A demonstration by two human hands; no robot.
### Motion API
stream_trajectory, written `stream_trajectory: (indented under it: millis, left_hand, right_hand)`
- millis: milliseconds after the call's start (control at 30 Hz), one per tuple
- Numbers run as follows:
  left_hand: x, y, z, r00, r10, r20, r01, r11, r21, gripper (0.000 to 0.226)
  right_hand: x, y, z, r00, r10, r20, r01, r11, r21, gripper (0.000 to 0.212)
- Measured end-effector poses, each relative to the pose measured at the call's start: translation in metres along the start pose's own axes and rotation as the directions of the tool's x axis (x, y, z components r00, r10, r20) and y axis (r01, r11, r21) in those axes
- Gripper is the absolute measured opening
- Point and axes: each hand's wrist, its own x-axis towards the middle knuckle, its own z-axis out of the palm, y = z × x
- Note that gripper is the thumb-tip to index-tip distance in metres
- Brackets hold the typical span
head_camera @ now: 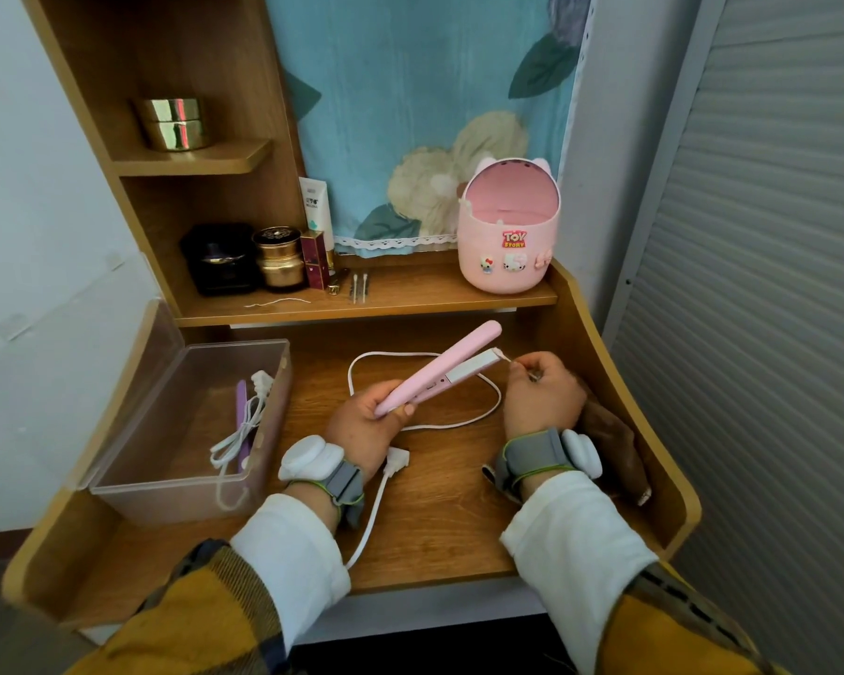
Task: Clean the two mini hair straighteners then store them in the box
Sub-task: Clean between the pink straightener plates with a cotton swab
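Well left of both hands, the clear plastic box [186,431] stands open on the desk [439,518], the purple straightener [241,421] and its white cord lying inside. The left hand [369,426] is closed around the handle end of the pink straightener [439,370], which slants up and away to the right from that grasp, plates parted. Its white cable [425,382] loops on the desk beyond the hand. The right hand [542,397] pinches a cotton swab [505,359], whose tip touches the plate end.
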Motion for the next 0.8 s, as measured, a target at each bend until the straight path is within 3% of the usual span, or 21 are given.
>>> stream_trajectory:
  millis: [200,367,467,567,667,800]
  left_hand:
    - [0.001,-0.004,0.000,1.000,-0.025,-0.007,0.025,1.000,-0.009,0.030]
    - [0.001,-0.003,-0.005,1.000,-0.024,0.015,0.026,0.982,-0.187,0.032]
    - [0.000,-0.003,-0.004,1.000,0.006,0.027,-0.001,0.985,-0.170,0.030]
    - [-0.001,-0.003,-0.002,1.000,-0.007,0.001,0.007,0.978,-0.208,0.028]
    - [-0.002,-0.002,0.000,1.000,0.000,0.019,0.003,0.985,-0.172,0.030]
    - [-0.002,0.002,-0.001,0.996,0.032,0.078,-0.025,0.996,-0.090,0.029]
  right_hand:
    - [-0.001,0.000,0.002,0.999,-0.025,0.021,0.023,0.996,0.089,0.010]
    - [-0.005,-0.003,-0.002,1.000,0.023,-0.008,-0.020,0.964,0.265,0.005]
    - [-0.006,-0.002,0.000,0.999,0.011,0.046,-0.024,0.961,0.276,0.005]
    - [-0.008,-0.002,0.003,0.976,-0.061,0.209,-0.014,0.940,0.341,0.007]
    - [-0.017,-0.005,0.007,0.903,-0.193,0.384,0.057,0.940,0.337,0.008]
    - [-0.020,-0.002,0.013,0.885,-0.318,0.339,0.281,0.947,0.157,0.005]
